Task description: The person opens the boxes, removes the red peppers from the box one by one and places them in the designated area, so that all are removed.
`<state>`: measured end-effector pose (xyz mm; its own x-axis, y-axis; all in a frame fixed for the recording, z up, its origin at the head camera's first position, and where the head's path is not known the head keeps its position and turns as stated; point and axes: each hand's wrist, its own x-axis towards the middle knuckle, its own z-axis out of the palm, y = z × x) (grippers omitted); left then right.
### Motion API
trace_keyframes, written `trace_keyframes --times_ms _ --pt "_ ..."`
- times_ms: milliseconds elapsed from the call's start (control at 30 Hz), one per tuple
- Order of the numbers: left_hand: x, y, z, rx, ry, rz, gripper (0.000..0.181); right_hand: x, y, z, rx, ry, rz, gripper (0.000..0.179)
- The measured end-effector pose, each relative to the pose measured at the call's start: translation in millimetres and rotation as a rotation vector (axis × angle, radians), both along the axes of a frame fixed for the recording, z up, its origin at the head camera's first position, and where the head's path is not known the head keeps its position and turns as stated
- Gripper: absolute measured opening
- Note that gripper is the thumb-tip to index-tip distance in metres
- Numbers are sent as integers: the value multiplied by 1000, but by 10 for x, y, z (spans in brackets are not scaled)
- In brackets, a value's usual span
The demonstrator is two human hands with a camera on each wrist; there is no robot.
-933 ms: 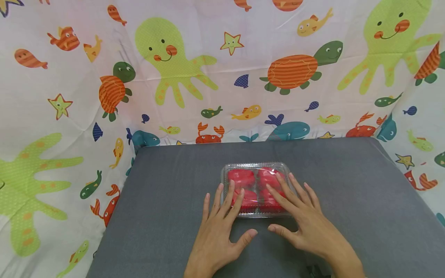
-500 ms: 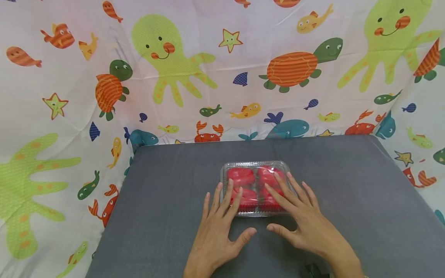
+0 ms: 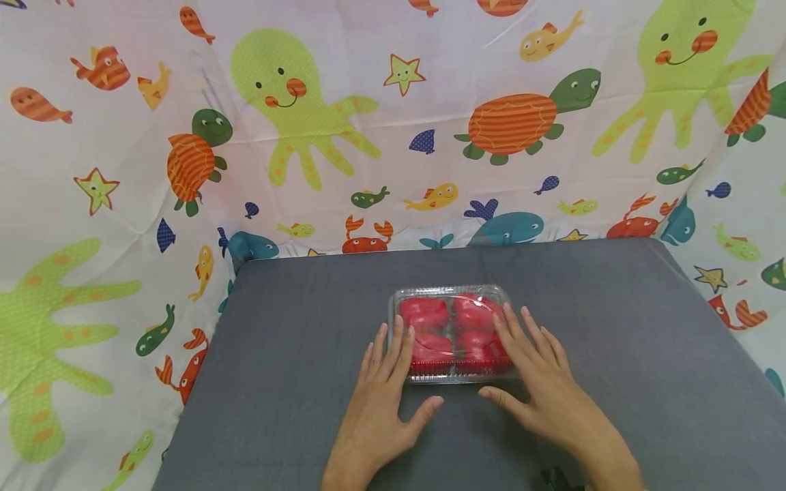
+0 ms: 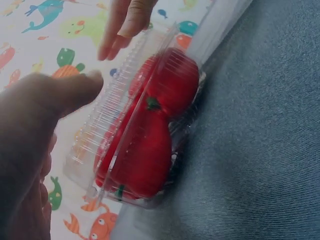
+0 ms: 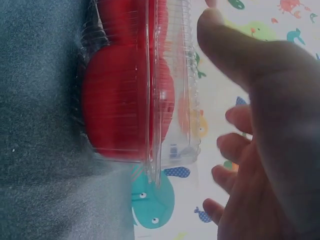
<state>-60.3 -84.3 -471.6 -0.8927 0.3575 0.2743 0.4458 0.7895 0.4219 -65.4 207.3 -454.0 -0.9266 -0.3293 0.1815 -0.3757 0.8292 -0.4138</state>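
A clear plastic clamshell box [image 3: 453, 377] lies on the grey cloth, its lid down. Inside sit several red, rounded, glossy pieces [image 3: 424, 312] arranged in two rows; small green bits show on them in the left wrist view. My left hand [image 3: 377, 409] hovers around the box's near left corner, fingers straight and pointing forward, thumb out to the side. On the opposite side, my right hand [image 3: 552, 389] mirrors it at the right edge, fingertips overlapping the lid in the head view. The right wrist view shows its thumb [image 5: 225, 40] apart from the lid's ribbed side. Neither hand grips anything.
Grey cloth [image 3: 295, 354] covers the table. A white curtain [image 3: 356, 41] printed with sea animals stands behind it and along both sides. A small dark object [image 3: 555, 479] lies at the near edge by the right wrist.
Both hands have drawn slightly apart, the left toward the left edge and the right toward the right edge of the box, uncovering more of the lid. The box has stayed in place.
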Motion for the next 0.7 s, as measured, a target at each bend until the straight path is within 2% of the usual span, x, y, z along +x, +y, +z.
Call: trace_keyframes --times_ms 200,467,700 --pt "-40 -41 -64 108 -41 -1 110 3 40 -49 -39 -32 -31 123" --pt "-105 -97 -156 273 -162 6 118 5 94 -101 -80 -89 -77 127" --pt "-149 -146 -199 381 -254 17 121 -27 115 -111 -97 -155 -113 131"
